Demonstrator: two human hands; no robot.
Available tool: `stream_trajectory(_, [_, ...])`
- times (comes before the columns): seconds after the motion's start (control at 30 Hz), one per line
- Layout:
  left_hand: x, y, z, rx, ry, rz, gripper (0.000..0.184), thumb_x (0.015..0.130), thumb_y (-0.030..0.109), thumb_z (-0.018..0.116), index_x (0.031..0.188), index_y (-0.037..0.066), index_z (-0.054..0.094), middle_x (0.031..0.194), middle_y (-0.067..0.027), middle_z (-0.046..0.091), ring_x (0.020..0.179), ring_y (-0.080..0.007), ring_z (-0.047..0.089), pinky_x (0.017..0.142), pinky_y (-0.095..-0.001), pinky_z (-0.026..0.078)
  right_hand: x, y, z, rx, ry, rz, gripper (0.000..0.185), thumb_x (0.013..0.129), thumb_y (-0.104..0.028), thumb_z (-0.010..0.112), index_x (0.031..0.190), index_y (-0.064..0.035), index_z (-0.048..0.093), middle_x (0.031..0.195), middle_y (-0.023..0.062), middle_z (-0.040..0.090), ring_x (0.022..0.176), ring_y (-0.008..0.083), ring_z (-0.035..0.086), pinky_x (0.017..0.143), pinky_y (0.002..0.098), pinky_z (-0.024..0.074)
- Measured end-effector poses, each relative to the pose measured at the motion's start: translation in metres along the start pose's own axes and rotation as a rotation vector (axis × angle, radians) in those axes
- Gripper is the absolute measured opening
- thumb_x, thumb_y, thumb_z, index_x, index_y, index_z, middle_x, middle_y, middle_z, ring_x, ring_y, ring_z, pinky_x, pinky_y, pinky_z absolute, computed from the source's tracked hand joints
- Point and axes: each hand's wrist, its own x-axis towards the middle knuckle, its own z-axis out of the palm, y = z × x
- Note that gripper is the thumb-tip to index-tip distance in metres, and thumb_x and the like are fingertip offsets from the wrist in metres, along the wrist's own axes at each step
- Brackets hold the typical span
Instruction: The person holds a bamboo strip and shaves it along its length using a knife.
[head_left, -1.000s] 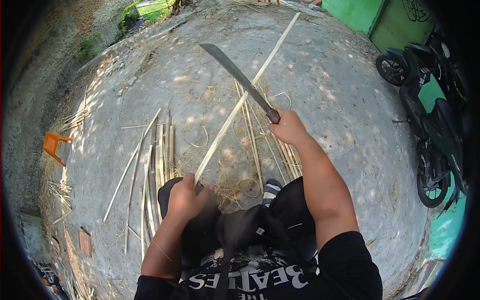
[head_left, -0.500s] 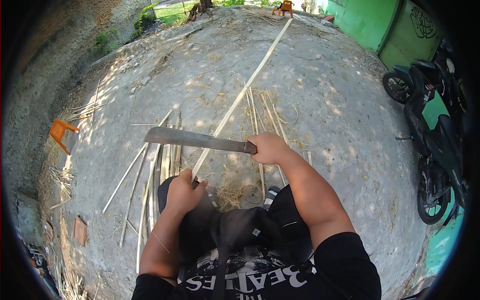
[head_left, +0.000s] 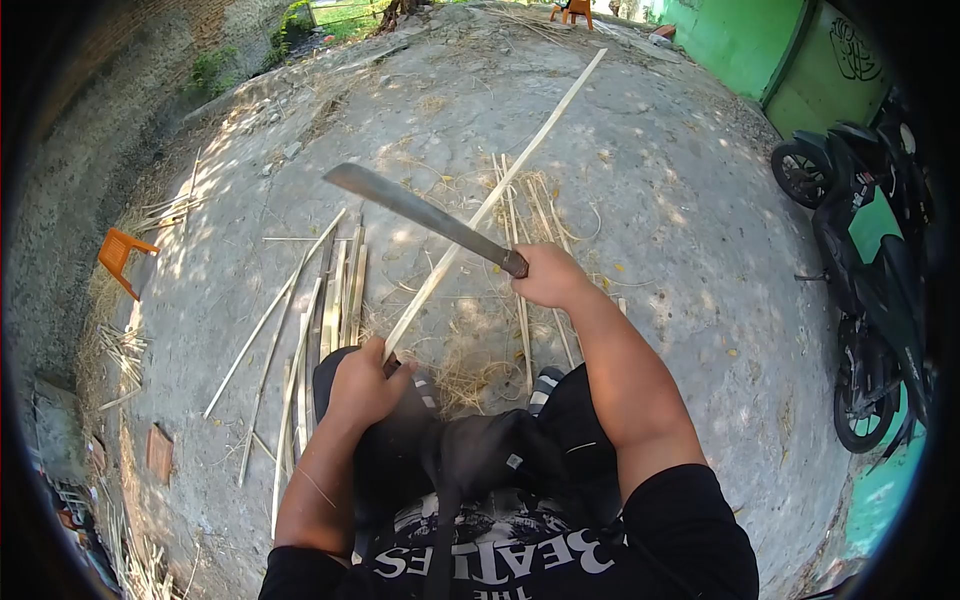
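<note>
Left hand (head_left: 365,388): grips the near end of a pale strip (head_left: 548,125)
Right hand (head_left: 548,275): holds a machete (head_left: 420,208) by its handle, blade crossing the strip in view
Concrete ground (head_left: 710,310): loose strips (head_left: 357,285) left and right
Left side: orange chair (head_left: 120,252)
Right side: motorcycle (head_left: 873,225)

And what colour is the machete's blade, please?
The blade is dull grey, clearest in the head view.

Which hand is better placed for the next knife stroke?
Probably the right hand: it grips the knife, which crosses the strip in view; the left hand holds the strip's near end.
</note>
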Motion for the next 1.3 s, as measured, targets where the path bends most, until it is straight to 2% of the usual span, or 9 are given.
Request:
stream_trajectory(0.07, [0.001,0.001,0.000,0.009,0.003,0.002,0.042,0.087,0.035,0.081,0.094,-0.002,0.062,0.081,-0.0234,0.069,0.082,-0.0449,0.069,0.074,-0.0501,0.052,0.003,0.007,-0.004,0.071,0.025,0.097,0.017,0.079,-0.019,0.069,0.094,-0.0110,0.068,0.089,0.0160,0.072,0.091,0.0384,0.071,0.078,0.0513,0.0557])
stream_trajectory(0.27, [0.005,0.004,0.005,0.030,-0.009,0.024,0.042,0.087,0.034,0.081,0.093,-0.002,0.062,0.081,-0.0231,0.069,0.082,-0.0449,0.069,0.073,-0.0502,0.052,-0.022,-0.023,0.020,-0.064,-0.014,-0.214,0.015,0.077,-0.020,0.070,0.086,-0.0097,0.065,0.080,0.0167,0.069,0.082,0.0416,0.069,0.072,0.0532,0.0526])
stream_trajectory(0.37, [0.002,0.005,-0.004,0.009,-0.031,0.053,0.041,0.086,0.034,0.082,0.091,-0.001,0.062,0.077,-0.0213,0.069,0.078,-0.0427,0.070,0.071,-0.0483,0.053,-0.024,-0.021,0.005,-0.162,-0.063,-0.248,0.020,0.079,-0.022,0.072,0.096,-0.0108,0.069,0.085,0.0164,0.071,0.087,0.0397,0.071,0.077,0.0513,0.0552])
stream_trajectory(0.5, [-0.014,0.009,-0.021,-0.056,-0.017,0.118,0.042,0.088,0.036,0.081,0.089,-0.001,0.061,0.074,-0.0209,0.068,0.074,-0.0425,0.069,0.068,-0.0478,0.053,-0.009,0.038,-0.026,0.295,0.016,0.087,0.021,0.078,-0.022,0.074,0.094,-0.0096,0.070,0.085,0.0155,0.072,0.082,0.0397,0.070,0.074,0.0507,0.0544])
stream_trajectory(0.6, [-0.013,0.005,-0.018,-0.046,0.048,0.138,0.043,0.093,0.037,0.077,0.087,-0.002,0.059,0.070,-0.0220,0.065,0.070,-0.0437,0.067,0.065,-0.0489,0.050,-0.013,0.021,-0.027,0.131,0.100,0.064,0.020,0.077,-0.021,0.074,0.094,-0.0094,0.070,0.086,0.0161,0.072,0.084,0.0395,0.070,0.074,0.0506,0.0543])
stream_trajectory(0.8, [-0.021,-0.006,-0.007,-0.056,0.079,0.090,0.038,0.105,0.033,0.063,0.087,-0.001,0.057,0.069,-0.0247,0.061,0.066,-0.0478,0.062,0.060,-0.0518,0.046,-0.027,-0.034,-0.001,-0.118,-0.020,-0.245,0.017,0.078,-0.021,0.074,0.091,-0.0112,0.069,0.083,0.0138,0.071,0.084,0.0390,0.071,0.075,0.0508,0.0549])
stream_trajectory(0.9, [-0.043,-0.023,-0.009,0.012,0.127,0.120,0.037,0.108,0.032,0.057,0.088,0.001,0.055,0.069,-0.0245,0.061,0.067,-0.0501,0.061,0.059,-0.0538,0.045,-0.021,-0.014,-0.012,-0.154,0.044,-0.260,0.016,0.078,-0.021,0.073,0.089,-0.0118,0.067,0.082,0.0125,0.071,0.084,0.0386,0.071,0.075,0.0514,0.0549])
stream_trajectory(1.03, [-0.067,-0.022,-0.038,0.103,0.125,0.069,0.038,0.109,0.034,0.055,0.087,0.002,0.054,0.070,-0.0247,0.061,0.067,-0.0505,0.061,0.059,-0.0543,0.045,-0.010,0.021,-0.024,0.078,0.154,-0.041,0.013,0.079,-0.019,0.071,0.091,-0.0126,0.068,0.083,0.0127,0.072,0.086,0.0372,0.072,0.075,0.0508,0.0555])
stream_trajectory(1.3, [-0.065,-0.031,-0.025,-0.019,0.063,0.054,0.041,0.109,0.034,0.054,0.084,0.001,0.055,0.067,-0.0235,0.061,0.064,-0.0467,0.061,0.057,-0.0498,0.044,-0.034,-0.040,0.001,-0.118,-0.054,-0.349,0.017,0.077,-0.018,0.072,0.093,-0.0123,0.070,0.085,0.0137,0.072,0.087,0.0382,0.072,0.074,0.0525,0.0547])
